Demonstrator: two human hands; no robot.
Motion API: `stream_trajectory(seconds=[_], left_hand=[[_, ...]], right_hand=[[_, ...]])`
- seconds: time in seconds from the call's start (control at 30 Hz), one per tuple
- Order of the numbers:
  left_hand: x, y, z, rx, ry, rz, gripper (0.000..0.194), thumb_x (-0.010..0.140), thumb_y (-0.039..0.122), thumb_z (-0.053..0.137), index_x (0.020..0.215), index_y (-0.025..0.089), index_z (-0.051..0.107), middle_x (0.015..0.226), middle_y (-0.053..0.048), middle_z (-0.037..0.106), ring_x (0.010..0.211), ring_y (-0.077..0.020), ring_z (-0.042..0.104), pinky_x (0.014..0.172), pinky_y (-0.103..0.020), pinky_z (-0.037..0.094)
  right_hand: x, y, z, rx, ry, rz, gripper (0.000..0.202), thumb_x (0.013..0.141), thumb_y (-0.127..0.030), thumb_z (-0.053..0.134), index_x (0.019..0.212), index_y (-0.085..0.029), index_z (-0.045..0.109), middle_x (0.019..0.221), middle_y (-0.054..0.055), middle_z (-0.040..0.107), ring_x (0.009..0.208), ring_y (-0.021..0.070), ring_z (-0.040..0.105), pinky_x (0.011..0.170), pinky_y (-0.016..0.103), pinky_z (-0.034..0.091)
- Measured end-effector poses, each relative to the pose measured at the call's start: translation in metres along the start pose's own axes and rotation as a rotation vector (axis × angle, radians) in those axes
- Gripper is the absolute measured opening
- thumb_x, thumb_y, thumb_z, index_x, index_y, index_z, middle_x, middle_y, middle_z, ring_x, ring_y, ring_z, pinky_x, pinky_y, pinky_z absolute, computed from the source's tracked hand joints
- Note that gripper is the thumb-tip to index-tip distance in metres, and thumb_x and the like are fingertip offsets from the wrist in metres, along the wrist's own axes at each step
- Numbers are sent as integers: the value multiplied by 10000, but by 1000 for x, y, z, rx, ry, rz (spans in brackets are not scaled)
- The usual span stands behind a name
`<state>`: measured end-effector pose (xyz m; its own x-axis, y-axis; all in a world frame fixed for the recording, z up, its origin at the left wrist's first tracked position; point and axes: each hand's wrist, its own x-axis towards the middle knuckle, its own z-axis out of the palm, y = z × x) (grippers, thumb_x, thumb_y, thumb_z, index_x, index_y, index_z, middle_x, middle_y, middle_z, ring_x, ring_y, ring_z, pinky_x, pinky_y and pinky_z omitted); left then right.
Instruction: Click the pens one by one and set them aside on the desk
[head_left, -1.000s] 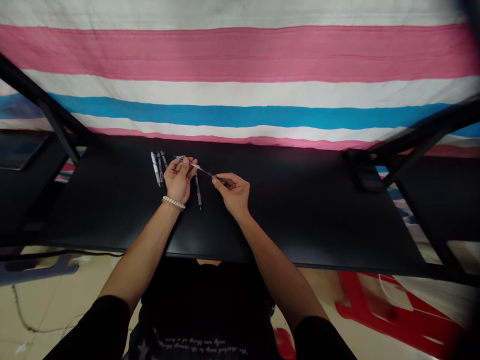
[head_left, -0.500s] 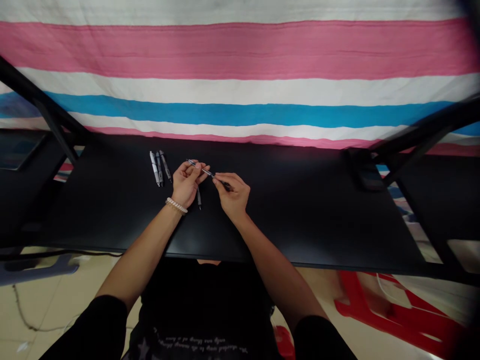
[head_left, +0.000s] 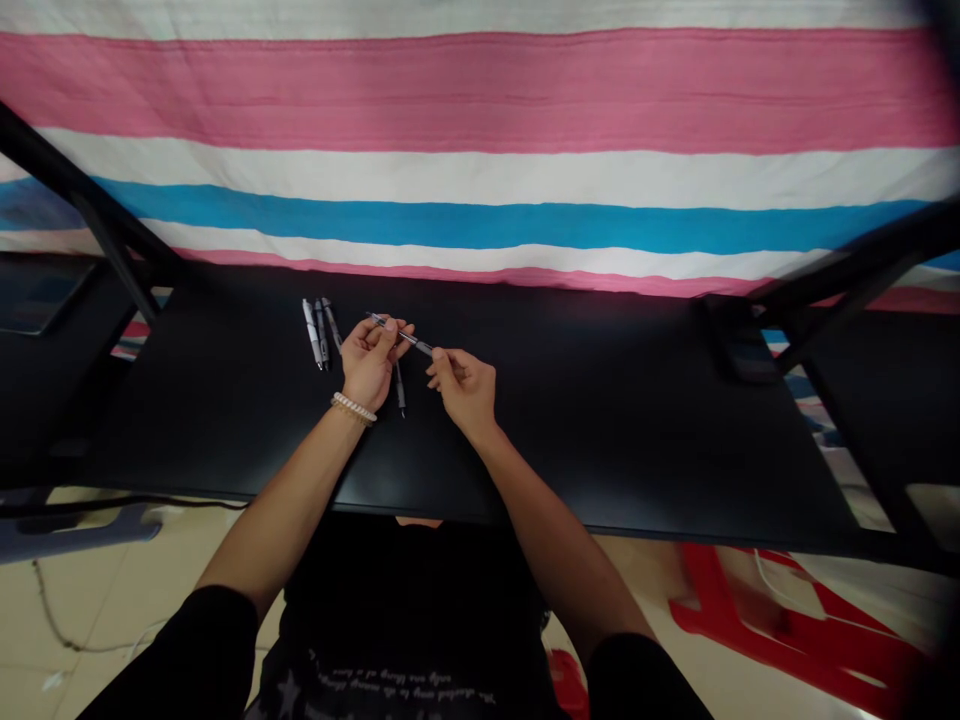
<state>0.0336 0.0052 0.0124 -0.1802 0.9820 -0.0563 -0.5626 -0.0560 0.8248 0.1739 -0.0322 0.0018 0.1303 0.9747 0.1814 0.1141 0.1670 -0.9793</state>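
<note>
A slim pen (head_left: pixel 412 340) slants between my two hands above the black table. My left hand (head_left: pixel 369 362) is pinched on its upper left part, palm turned up. The fingers of my right hand (head_left: pixel 466 388) close on its lower right end, where a grey grip shows. Beside my left hand, a white pen (head_left: pixel 311 333) and two darker pens (head_left: pixel 322 335) lie close together on the table. Another grey pen (head_left: pixel 400 390) lies just right of my left wrist, its upper end hidden by the hand.
The black table (head_left: pixel 615 430) stretches across the view between dark metal frames. A striped cloth (head_left: pixel 480 180) hangs behind it. A dark flat object (head_left: pixel 742 340) lies at the right back, and a red stool (head_left: pixel 787 625) stands below on the right.
The pen's grey grip now shows beside my right fingertips, where the thumb has shifted and the dark end is no longer visible. My left hand keeps its hold, nearly unmoved.
</note>
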Motion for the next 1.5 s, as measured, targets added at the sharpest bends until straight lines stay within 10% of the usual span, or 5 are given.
stream_trajectory(seconds=[1.03, 1.27, 1.5], left_hand=[[-1, 24, 4, -87, -123, -180, 228, 799, 221, 820, 976, 223, 677, 894, 4, 719, 842, -133, 722, 832, -289, 589], [-7, 47, 6, -244, -137, -407, 518, 965, 649, 461, 771, 191, 606, 460, 84, 299, 343, -62, 263, 335, -206, 247], [-4, 51, -3, -295, -71, -412, 384, 976, 472, 437, 707, 212, 525, 414, 89, 251, 328, -73, 172, 334, -219, 174]], right_hand=[[0, -4, -4, 65, -210, 25, 477, 931, -659, 556, 864, -204, 683, 652, -13, 662, 494, 94, 600, 486, 216, 459], [-1, -8, -6, 11, -176, -3, 491, 937, -679, 534, 854, -211, 656, 641, -17, 628, 511, 103, 574, 499, 236, 441], [-2, -7, -5, -22, -199, -9, 468, 963, -648, 518, 871, -210, 655, 640, -18, 624, 507, 105, 568, 504, 241, 428]])
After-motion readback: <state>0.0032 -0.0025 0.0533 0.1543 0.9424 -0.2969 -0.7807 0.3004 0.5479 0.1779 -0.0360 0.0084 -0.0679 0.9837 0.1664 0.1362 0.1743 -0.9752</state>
